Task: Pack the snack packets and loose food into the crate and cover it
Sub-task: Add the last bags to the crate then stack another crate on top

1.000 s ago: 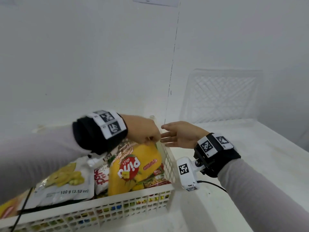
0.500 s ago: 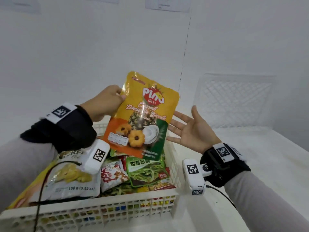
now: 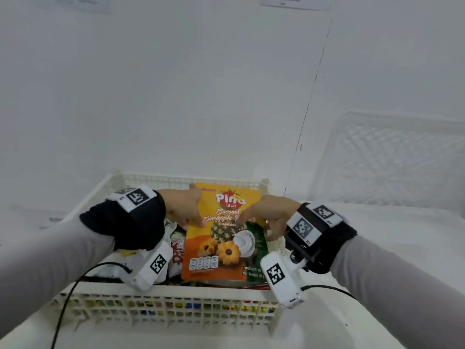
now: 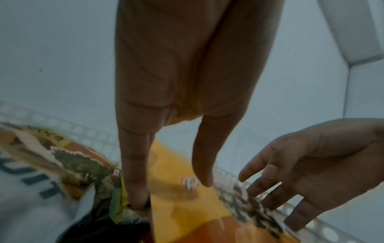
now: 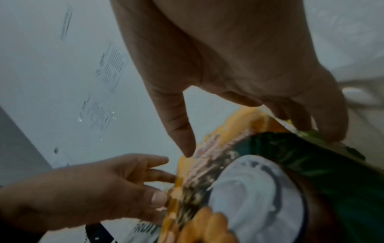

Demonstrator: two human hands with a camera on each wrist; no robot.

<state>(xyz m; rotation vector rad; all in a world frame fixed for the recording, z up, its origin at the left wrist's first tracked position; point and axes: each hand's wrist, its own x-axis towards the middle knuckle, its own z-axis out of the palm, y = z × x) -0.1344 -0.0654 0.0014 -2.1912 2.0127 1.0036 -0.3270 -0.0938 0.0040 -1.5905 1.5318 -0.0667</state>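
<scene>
The white lattice crate (image 3: 176, 289) stands in front of me, filled with snack packets. A yellow-orange Pina biscuit packet (image 3: 221, 248) lies face up on top of them. My left hand (image 3: 196, 207) holds its left edge, thumb on the front and fingers down along that edge. In the left wrist view that thumb is over the packet (image 4: 182, 205). My right hand (image 3: 256, 222) rests on the packet's right side; in the right wrist view its thumb tip touches the front and its loose fingers (image 5: 330, 131) reach over the far edge. Small coloured sweets (image 3: 176, 304) show through the crate's front wall.
A second white lattice piece (image 3: 390, 159) leans against the wall at the back right. A red-and-white packet (image 3: 177, 253) and a white packet (image 4: 27, 189) lie left of the Pina packet. The crate sits close to the back wall, on a white table (image 3: 377, 222).
My left hand pulled the Pina packet out of the crate, turned it face up, then lowered it flat onto the other packets. My right hand came in from the side onto its right edge.
</scene>
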